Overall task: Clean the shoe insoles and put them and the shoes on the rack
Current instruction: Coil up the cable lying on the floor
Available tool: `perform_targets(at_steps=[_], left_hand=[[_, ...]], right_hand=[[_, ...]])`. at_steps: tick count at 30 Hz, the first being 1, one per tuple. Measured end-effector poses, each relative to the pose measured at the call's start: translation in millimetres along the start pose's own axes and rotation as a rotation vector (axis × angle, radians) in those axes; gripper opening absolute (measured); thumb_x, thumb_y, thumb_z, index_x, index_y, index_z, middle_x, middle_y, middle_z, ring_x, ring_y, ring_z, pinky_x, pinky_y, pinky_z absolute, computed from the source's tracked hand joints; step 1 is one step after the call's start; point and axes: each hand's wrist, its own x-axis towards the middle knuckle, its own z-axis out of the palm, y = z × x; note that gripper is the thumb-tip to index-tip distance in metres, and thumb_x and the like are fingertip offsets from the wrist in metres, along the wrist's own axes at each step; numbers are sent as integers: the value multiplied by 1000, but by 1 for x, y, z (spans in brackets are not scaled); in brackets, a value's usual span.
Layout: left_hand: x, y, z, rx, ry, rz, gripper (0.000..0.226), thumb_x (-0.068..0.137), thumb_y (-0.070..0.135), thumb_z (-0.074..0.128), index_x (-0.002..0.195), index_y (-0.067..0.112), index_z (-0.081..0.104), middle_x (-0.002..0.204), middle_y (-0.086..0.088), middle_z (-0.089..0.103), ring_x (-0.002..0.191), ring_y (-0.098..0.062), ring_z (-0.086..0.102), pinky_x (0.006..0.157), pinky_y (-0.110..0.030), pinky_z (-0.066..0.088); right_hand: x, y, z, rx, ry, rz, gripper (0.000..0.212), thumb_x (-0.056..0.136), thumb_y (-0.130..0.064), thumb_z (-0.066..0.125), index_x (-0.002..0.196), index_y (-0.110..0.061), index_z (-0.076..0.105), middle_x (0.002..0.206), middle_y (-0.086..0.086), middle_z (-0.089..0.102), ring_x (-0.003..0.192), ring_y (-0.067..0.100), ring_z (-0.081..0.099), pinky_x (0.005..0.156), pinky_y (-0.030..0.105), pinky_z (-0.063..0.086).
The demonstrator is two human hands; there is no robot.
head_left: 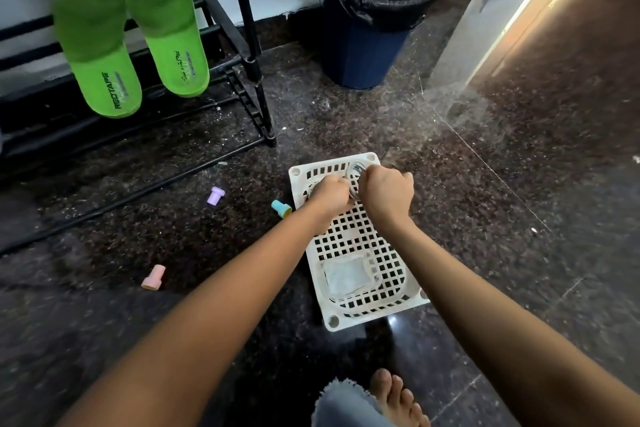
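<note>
From the head camera, the two green insoles (130, 35) sit at the upper left of the frame. They lean heel-down and side by side across the bars of the black rack (249, 45), probably so air reaches both faces and they dry. No shoes are in sight, so that part of the task looks undone.

At the centre of the frame a white perforated basket (349, 239) lies on the dark stone floor (485, 218). A pale folded cloth (346, 276) rests at its near end, likely kept there for wiping. At the far end the left hand (329, 196) and right hand (386, 196) meet. Both have their fingers curled tight round a small shiny round object (356, 172) held between them; what it is I cannot tell. The two-handed grip suggests twisting or opening it.

Three small coloured plastic pieces lie loose on the floor left of the basket: purple (215, 195), teal (281, 209) and pink (153, 277). A blue bin (360, 52) lined with a black bag stands at the top centre, near the rack. A bare foot (398, 399) shows at the bottom edge.
</note>
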Motion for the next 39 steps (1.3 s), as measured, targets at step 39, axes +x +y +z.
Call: perform_targets(at_steps=[39], left_hand=[[-62,-66,-196,220,584,95,14,90,10,59,95,22,63,101,-6,70,95,-21,67,90,-43,55]], right_hand=[[-46,-136,45,-309,-205,-686,25,93,-9,40,111,-14,58,108,7,64,103,27,51,81,33,36]])
